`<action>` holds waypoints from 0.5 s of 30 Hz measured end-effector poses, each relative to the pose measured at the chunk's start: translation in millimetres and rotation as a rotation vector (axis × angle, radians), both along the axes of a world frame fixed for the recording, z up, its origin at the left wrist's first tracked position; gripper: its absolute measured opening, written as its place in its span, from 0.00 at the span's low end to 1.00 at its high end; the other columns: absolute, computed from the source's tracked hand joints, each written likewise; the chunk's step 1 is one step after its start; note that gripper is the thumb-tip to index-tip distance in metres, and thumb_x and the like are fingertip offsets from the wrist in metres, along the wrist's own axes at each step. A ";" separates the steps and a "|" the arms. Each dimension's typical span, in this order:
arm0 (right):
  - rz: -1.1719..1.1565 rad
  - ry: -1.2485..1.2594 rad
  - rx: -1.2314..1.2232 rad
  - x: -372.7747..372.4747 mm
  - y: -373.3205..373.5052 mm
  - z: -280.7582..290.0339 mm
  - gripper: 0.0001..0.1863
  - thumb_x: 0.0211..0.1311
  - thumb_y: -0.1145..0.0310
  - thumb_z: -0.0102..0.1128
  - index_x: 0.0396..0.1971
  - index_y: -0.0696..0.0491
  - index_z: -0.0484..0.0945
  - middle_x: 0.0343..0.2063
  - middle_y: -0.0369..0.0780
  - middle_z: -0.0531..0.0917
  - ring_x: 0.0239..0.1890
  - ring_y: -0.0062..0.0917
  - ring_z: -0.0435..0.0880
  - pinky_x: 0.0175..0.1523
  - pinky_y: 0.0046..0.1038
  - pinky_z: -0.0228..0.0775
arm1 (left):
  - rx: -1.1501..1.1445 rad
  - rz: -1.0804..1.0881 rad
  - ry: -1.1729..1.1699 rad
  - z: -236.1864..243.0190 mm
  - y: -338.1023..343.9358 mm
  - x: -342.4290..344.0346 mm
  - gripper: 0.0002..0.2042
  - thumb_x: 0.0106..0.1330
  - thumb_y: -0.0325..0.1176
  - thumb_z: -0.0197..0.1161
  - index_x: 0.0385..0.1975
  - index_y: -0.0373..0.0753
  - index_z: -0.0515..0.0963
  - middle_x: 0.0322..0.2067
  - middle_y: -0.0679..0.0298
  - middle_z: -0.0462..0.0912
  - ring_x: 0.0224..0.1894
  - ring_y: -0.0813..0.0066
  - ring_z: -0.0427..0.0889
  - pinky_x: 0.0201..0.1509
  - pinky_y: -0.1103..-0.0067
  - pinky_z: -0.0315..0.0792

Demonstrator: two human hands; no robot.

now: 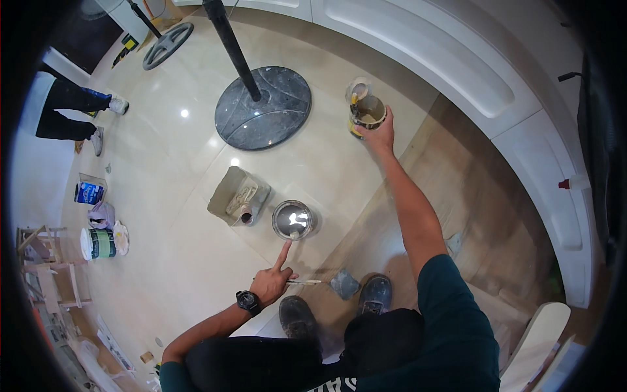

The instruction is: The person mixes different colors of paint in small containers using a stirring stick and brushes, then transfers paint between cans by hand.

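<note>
My right hand (pixel 377 133) grips an open can (pixel 368 121) with a tan substance inside and a tool with a yellow handle at its left side; a small pale round container (pixel 359 88) stands just beyond. My left hand (pixel 274 281) has its index finger stretched toward a round tin (pixel 285 219) of grey, glossy liquid, with the other fingers curled round a thin brush-like stick (pixel 307 282). Left of the tin is a rectangular container (pixel 228 194) holding pale material and a short tube.
A black round stand base (pixel 261 117), a grey patch of material (pixel 345 283) by my shoes, white cabinets (pixel 424 49) along the top and right. At left stand another person's legs (pixel 72 104), a blue can (pixel 88 192), a bucket (pixel 98 243) and a wooden frame (pixel 49 264).
</note>
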State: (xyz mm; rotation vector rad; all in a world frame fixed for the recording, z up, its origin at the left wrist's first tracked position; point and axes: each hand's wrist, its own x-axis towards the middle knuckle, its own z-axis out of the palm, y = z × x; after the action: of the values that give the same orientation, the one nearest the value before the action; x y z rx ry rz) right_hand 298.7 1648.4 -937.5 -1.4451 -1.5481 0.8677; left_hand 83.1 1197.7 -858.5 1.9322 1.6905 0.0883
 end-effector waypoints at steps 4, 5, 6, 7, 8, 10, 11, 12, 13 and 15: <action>0.097 -0.072 0.235 -26.5 -44.8 8.1 0.55 0.38 0.66 0.87 0.68 0.57 0.62 0.63 0.49 0.72 0.67 0.45 0.71 0.72 0.39 0.65 | -0.027 0.023 0.022 -0.1 -8.6 -4.6 0.13 0.72 0.39 0.64 0.29 0.37 0.78 0.79 0.49 0.43 0.32 0.50 0.89 0.32 0.62 0.83; 0.129 -0.065 0.288 -24.2 -53.2 7.2 0.54 0.37 0.67 0.87 0.68 0.57 0.63 0.63 0.49 0.72 0.66 0.45 0.71 0.72 0.39 0.65 | -0.009 0.016 0.011 -1.0 -6.6 -3.7 0.13 0.72 0.39 0.64 0.29 0.37 0.78 0.79 0.49 0.43 0.32 0.50 0.89 0.32 0.62 0.82; 0.161 -0.058 0.341 -22.2 -61.0 6.6 0.54 0.37 0.67 0.87 0.67 0.57 0.63 0.63 0.49 0.73 0.66 0.45 0.71 0.72 0.39 0.65 | 0.009 0.010 0.000 -2.5 -4.9 -2.4 0.13 0.72 0.39 0.64 0.29 0.37 0.77 0.80 0.49 0.43 0.32 0.51 0.89 0.32 0.62 0.82; 0.197 -0.050 0.392 -22.8 -71.4 5.9 0.54 0.37 0.67 0.87 0.67 0.56 0.63 0.62 0.49 0.73 0.66 0.45 0.71 0.72 0.40 0.65 | 0.026 0.007 -0.010 -3.4 -5.2 -2.8 0.13 0.72 0.39 0.64 0.29 0.37 0.77 0.80 0.49 0.43 0.32 0.51 0.89 0.32 0.62 0.82; 0.227 -0.020 0.355 -26.6 -83.8 7.6 0.55 0.36 0.68 0.87 0.67 0.57 0.64 0.63 0.49 0.73 0.66 0.45 0.71 0.71 0.40 0.65 | 0.025 0.006 -0.014 -4.3 -6.4 -4.0 0.13 0.72 0.39 0.64 0.30 0.37 0.77 0.80 0.49 0.43 0.32 0.51 0.89 0.32 0.62 0.82; 0.278 0.018 0.370 -31.0 -102.6 9.3 0.55 0.36 0.68 0.87 0.68 0.57 0.64 0.63 0.49 0.73 0.66 0.45 0.72 0.71 0.40 0.65 | 0.024 0.000 -0.012 -2.7 -6.3 -4.8 0.12 0.72 0.39 0.64 0.30 0.37 0.78 0.79 0.48 0.43 0.32 0.51 0.89 0.32 0.61 0.82; 0.301 0.041 0.378 -31.5 -110.8 8.6 0.55 0.36 0.68 0.87 0.68 0.57 0.64 0.63 0.49 0.73 0.66 0.45 0.72 0.71 0.40 0.65 | 0.009 -0.002 0.001 -0.4 -4.6 -3.6 0.12 0.72 0.39 0.63 0.30 0.37 0.78 0.79 0.48 0.43 0.32 0.51 0.89 0.33 0.61 0.82; 0.308 0.068 0.343 -32.7 -120.2 7.4 0.55 0.36 0.69 0.87 0.68 0.56 0.64 0.63 0.49 0.73 0.66 0.45 0.72 0.72 0.39 0.65 | -0.006 -0.004 0.015 1.8 -2.9 -1.7 0.12 0.72 0.39 0.63 0.30 0.37 0.78 0.79 0.48 0.43 0.32 0.50 0.89 0.33 0.61 0.82; 0.336 0.067 0.310 -36.7 -128.4 10.0 0.55 0.35 0.69 0.87 0.68 0.56 0.64 0.62 0.49 0.73 0.66 0.45 0.72 0.72 0.39 0.65 | -0.016 0.000 0.020 2.9 -3.2 -2.5 0.12 0.72 0.39 0.63 0.30 0.37 0.78 0.79 0.48 0.43 0.33 0.50 0.89 0.33 0.60 0.82; 0.392 0.068 0.244 -45.2 -143.4 14.9 0.55 0.35 0.69 0.87 0.68 0.56 0.64 0.62 0.49 0.73 0.66 0.45 0.72 0.72 0.39 0.65 | 0.004 0.007 0.012 -1.1 -7.2 -6.1 0.10 0.70 0.39 0.66 0.34 0.39 0.80 0.79 0.48 0.44 0.31 0.49 0.89 0.33 0.61 0.83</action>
State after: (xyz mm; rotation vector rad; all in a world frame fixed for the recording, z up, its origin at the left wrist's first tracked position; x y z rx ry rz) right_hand 253.5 1505.1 -922.6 -0.9453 -1.8464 0.9030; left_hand 76.9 1190.5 -859.6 1.9337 1.7058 0.0821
